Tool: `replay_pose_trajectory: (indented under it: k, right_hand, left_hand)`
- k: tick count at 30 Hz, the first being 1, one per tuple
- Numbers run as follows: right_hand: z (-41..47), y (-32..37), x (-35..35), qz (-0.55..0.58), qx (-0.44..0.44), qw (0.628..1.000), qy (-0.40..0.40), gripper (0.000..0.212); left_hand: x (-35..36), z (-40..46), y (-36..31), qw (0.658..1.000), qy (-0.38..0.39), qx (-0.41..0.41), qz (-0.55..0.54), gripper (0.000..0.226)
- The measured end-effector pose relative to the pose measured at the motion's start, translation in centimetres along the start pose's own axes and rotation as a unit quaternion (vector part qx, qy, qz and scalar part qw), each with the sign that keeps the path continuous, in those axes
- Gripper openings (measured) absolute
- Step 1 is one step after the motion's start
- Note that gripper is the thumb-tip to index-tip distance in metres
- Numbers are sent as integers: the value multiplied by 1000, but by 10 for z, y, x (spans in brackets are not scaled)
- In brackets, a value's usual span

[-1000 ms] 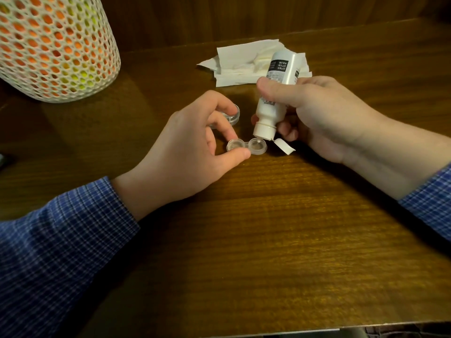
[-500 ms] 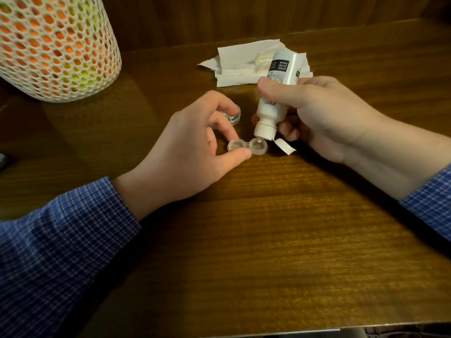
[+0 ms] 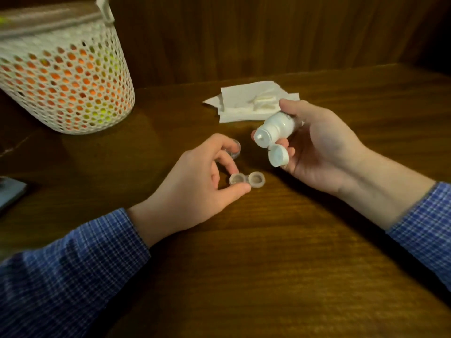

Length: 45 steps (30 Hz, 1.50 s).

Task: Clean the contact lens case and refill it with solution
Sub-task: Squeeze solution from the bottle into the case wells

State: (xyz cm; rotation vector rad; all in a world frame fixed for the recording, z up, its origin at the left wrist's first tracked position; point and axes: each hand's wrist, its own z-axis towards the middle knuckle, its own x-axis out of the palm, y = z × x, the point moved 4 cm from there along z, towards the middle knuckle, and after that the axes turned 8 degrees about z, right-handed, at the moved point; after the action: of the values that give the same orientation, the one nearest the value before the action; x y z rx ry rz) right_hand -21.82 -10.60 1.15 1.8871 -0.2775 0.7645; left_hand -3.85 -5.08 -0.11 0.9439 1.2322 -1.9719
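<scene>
The clear two-well contact lens case [image 3: 247,179] lies uncapped on the wooden table [image 3: 268,252]. My left hand [image 3: 195,184] pinches its left well between thumb and forefinger. A clear cap [image 3: 234,148] sits just behind that hand, partly hidden by the fingers. My right hand [image 3: 319,147] grips the white solution bottle [image 3: 275,128], raised and tilted with its nozzle pointing left, above and to the right of the case. The bottle's flip cap [image 3: 278,155] hangs open below the nozzle.
A white paper tissue [image 3: 244,103] with a small white item on it lies behind the bottle. A white perforated basket [image 3: 66,76] with orange and yellow contents stands at the back left. A dark flat object [image 3: 9,193] sits at the left edge.
My right hand has lifted the bottle off the case's right well and tilted it from nozzle-down to sideways. The view has shifted downward. My left hand still pinches the case.
</scene>
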Motion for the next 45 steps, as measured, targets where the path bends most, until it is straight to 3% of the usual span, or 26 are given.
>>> replay_pose_trajectory:
  k: [4, 6, 9, 13, 18, 22, 24, 27, 30, 39, 45]
  right_hand:
    - [-8, 1, 5, 171, 40, 984, 32, 40]
    - [-10, 0, 6, 219, 53, 973, 46, 42]
    - [-14, -2, 10, 227, 53, 970, 68, 37]
    - [-17, -10, 15, 185, 49, 978, 82, 35]
    - [-15, -11, 14, 180, 58, 980, 68, 37]
    - [-14, -15, 13, 153, 55, 983, 82, 45]
    - [-12, -16, 11, 145, 45, 986, 65, 49]
    - [-10, -16, 8, 160, 46, 984, 58, 47]
    - [-10, -17, 7, 158, 50, 984, 65, 39]
    - [-14, -21, 8, -89, -55, 991, 86, 29]
    - [-16, -21, 6, -115, -100, 985, 77, 31]
  left_hand:
    - [-1, -2, -3, 1000, -5, -4, 2, 65]
    - [-8, -4, -8, 999, -50, -7, 16, 73]
    - [-21, -4, -22, 989, -144, 11, 9, 86]
    - [-18, 1, -44, 974, -215, 20, -73, 91]
    - [-24, 4, -45, 950, -282, 41, -131, 75]
    - [-34, 4, -32, 922, -332, -26, -195, 51]
    - [-38, 3, -31, 921, -360, -12, -146, 37]
    - [-33, -2, -39, 939, -337, 40, -61, 25]
    - [-23, -2, -42, 962, -268, 33, -41, 41]
    - [-19, -5, -37, 966, -174, -58, -185, 68]
    - [-21, -3, -37, 959, -151, -72, -227, 71]
